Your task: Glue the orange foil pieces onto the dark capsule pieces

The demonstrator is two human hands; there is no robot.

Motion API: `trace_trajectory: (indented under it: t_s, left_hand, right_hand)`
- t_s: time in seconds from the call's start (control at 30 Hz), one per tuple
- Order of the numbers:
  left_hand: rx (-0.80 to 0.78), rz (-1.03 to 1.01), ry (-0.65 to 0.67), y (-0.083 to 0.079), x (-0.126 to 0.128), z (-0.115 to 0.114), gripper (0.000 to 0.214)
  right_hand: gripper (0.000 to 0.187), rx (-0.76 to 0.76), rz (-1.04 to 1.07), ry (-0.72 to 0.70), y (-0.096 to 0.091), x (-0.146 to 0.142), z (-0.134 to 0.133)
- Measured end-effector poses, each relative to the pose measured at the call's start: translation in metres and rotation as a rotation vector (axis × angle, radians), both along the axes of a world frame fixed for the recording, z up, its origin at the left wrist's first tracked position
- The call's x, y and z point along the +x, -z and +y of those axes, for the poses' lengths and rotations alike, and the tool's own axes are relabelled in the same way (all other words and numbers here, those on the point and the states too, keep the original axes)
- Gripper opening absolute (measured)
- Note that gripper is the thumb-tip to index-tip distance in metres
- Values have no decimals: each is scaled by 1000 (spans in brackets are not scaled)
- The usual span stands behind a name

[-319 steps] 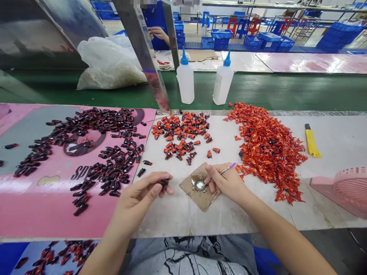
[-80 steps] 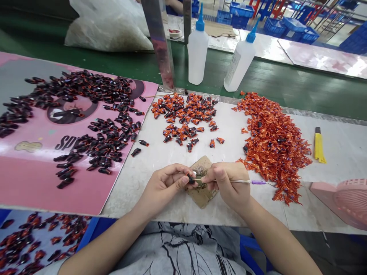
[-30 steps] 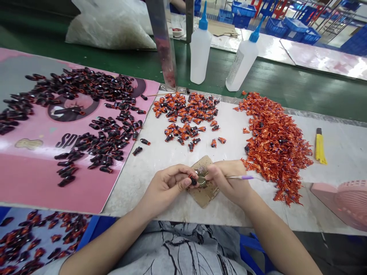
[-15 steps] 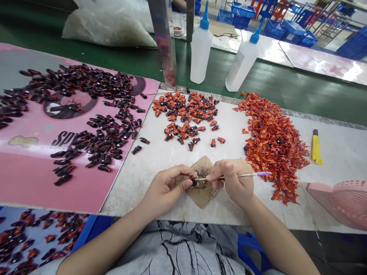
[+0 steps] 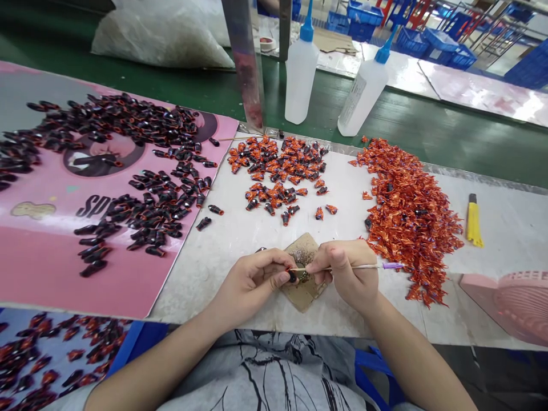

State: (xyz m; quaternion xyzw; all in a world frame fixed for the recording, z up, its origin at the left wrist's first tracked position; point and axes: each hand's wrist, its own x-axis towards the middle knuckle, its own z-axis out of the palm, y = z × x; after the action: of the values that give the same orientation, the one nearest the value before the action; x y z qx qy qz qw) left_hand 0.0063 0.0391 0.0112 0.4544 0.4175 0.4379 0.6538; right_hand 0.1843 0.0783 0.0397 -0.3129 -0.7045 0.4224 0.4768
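Observation:
My left hand (image 5: 252,282) pinches a small dark piece (image 5: 292,277) between thumb and fingers, just over a scrap of brown cardboard (image 5: 303,291). My right hand (image 5: 349,274) grips a thin stick with a purple end (image 5: 387,266), and the stick's tip touches the open end of the dark piece. Both hands meet above the cardboard, which carries a glue blob mostly hidden by the fingers. Behind them lies a cluster of orange-and-black pieces (image 5: 278,180), and a big heap of orange foil bits (image 5: 406,211) sits to the right.
Many dark pieces (image 5: 145,200) are spread on a pink printed sheet (image 5: 51,262) at left. Two white glue bottles with blue tips (image 5: 301,65) (image 5: 363,94) stand at the back by a metal post (image 5: 246,68). A yellow knife (image 5: 474,221) and pink fan (image 5: 514,302) lie right.
Over the last second the stick swung from pointing down at the cardboard to lying level, its tip now at the dark piece. My left hand has kept its hold.

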Motion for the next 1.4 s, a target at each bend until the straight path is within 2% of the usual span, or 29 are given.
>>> trace_trajectory:
  t_s: [0.13,0.2,0.33,0.43,0.5,0.57,0.67,0.73,0.87,1.0,1.07,1.13,1.2,1.3,1.4]
  left_hand:
    - [-24,-1,-7,-2,0,0,10]
    - [-50,-17,-10,-2,1,0,13]
    - [-112,-82,-13,-4,1,2,20]
    - [-160,-133,-9,-6,0,3,26]
    - [-190,-165,1,-7,0,3,29]
    - [-206,-200,13,-7,-1,3,31]
    - [-218,-237,35,-7,-3,1,32]
    - [-224,-248,38,-6,-5,0,31]
    - [-248,-274,41,-6,-7,0,30]
    - [-298,-336,44,-8,-7,0,32]
    - [-306,-367,24,-10,-7,1,32]
    - [-299,-397,-1,-12,-6,2,32]
    - [-293,-443,-21,-16,-4,4,31]
    - [-296,-541,-36,-23,2,7,26]
    - [-308,-616,-29,-30,11,8,23]
  right_hand:
    - [59,-68,57,15,2,3,-1]
    - [54,-94,113,76,0,10,1]
    - [32,28,124,398,-14,36,11]
    - [38,146,43,573,-29,62,17]
    - [40,184,-87,590,-35,78,17]
    - [35,192,-336,555,-33,92,15]
    - [30,299,-830,419,-19,103,9]
    - [30,395,-1070,348,-6,102,6]
    - [23,405,-1212,385,14,89,5]
    - [19,370,-1239,468,16,78,12]
    - [18,362,-1181,515,9,72,15]
    - [15,320,-1002,514,-4,62,18]
    - [13,212,-733,417,-19,46,19]
    - [14,-39,-335,206,-37,19,17]
    - [15,-251,49,116,-38,-2,12]
